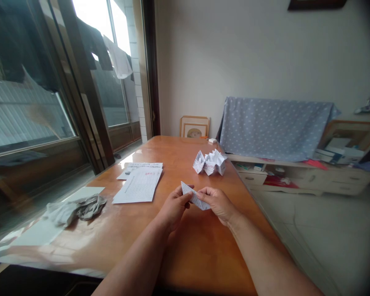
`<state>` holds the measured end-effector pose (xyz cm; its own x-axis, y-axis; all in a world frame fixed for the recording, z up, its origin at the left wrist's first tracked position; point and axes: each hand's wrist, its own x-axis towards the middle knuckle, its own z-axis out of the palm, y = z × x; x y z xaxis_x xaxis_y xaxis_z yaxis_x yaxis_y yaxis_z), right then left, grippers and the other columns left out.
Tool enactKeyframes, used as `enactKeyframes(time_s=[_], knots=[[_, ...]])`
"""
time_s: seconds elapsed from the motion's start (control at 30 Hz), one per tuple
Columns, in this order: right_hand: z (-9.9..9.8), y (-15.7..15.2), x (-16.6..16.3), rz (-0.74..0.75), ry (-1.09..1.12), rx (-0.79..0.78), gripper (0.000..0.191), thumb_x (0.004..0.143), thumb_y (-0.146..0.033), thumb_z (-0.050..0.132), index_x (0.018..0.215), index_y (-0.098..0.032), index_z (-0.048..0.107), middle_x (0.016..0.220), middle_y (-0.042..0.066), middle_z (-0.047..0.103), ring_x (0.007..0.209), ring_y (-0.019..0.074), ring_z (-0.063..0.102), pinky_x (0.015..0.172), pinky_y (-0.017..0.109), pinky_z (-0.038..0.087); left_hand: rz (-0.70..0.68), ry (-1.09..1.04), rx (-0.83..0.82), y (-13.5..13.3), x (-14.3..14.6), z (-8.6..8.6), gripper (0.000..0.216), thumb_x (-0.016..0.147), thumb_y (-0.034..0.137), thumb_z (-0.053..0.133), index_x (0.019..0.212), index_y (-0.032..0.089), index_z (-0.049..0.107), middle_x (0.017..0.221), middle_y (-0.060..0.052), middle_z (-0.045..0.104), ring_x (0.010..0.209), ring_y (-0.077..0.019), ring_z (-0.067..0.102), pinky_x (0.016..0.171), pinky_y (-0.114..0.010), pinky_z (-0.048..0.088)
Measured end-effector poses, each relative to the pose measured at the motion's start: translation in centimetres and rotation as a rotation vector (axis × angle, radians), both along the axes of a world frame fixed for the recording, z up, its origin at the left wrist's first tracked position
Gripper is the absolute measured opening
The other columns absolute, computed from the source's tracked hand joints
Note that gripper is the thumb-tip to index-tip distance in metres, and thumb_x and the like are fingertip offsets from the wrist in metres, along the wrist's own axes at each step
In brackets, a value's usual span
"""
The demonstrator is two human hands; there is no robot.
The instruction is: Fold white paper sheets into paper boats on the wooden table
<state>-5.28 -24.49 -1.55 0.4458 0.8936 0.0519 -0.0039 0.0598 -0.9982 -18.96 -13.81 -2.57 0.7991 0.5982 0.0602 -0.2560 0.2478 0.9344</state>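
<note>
Both hands up over the table (185, 250), working in the air just above its surface.

Grip: my left hand (173, 208) and right hand (218, 204) are both closed on one folded paper piece (195, 197). Thumb against fingertips on each side, a pinch and not a fist. Neither hand is open and neither holds anything else.

Position of the piece: between the two hands, ahead of me near the middle of the table, clear of the wood as far as I can tell. It is a narrow, flat, printed strip folded to a point.

Axis: the long axis runs slantwise, pointed end up and away on the left, blunt end lower and nearer on the right. The left pinch sits just under the pointed end. The right pinch takes the lower end, with its fingertips overlapping the strip. Both hands touch it, so neither is nearer. The free tip juts out on the left hand's side.

Surroundings:
- A pile of folded paper shapes (211, 163) lies beyond the hands, slightly right and well apart from them, closer to the right hand.
- Printed sheets (138, 186) lie flat to the left of the left hand.
- A crumpled grey cloth (80, 208) lies further left, partly on a white sheet (33, 234) by the window.
- The print on the strip is too small to read.
</note>
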Motion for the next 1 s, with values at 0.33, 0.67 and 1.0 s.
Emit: enactKeyframes(time_s=[0.33, 0.67, 1.0], knots=[[-0.3, 0.1, 0.2, -0.029, 0.124, 0.046, 0.031, 0.079, -0.045, 0.075, 0.084, -0.016, 0.07, 0.075, 0.003, 0.069, 0.066, 0.0146, 0.055, 0.065, 0.028, 0.041, 0.013, 0.021, 0.021, 0.0, 0.3, -0.3, 0.023, 0.077, 0.03, 0.076, 0.079, 0.018, 0.057, 0.07, 0.001, 0.058, 0.063, -0.0107, 0.05, 0.062, -0.025, 0.037], [-0.3, 0.2, -0.2, 0.012, 0.239, 0.061, 0.028, 0.076, -0.043, 0.078, 0.082, -0.017, 0.07, 0.071, 0.004, 0.07, 0.064, 0.0163, 0.059, 0.063, 0.029, 0.044, 0.041, -0.03, 0.019, -0.6, 0.2, 0.4, 0.029, 0.078, 0.03, 0.078, 0.097, 0.017, 0.06, 0.08, -0.001, 0.062, 0.066, -0.0111, 0.054, 0.065, -0.026, 0.039], [-0.1, 0.4, -0.1, 0.089, 0.437, 0.137, 0.026, 0.081, -0.043, 0.075, 0.09, -0.018, 0.075, 0.084, 0.005, 0.072, 0.071, 0.0142, 0.059, 0.062, 0.026, 0.042, -0.051, -0.097, -0.072, -0.8, -0.1, 1.3, 0.023, 0.082, 0.033, 0.077, 0.094, 0.016, 0.066, 0.086, -0.004, 0.065, 0.075, -0.0117, 0.055, 0.074, -0.027, 0.041]])
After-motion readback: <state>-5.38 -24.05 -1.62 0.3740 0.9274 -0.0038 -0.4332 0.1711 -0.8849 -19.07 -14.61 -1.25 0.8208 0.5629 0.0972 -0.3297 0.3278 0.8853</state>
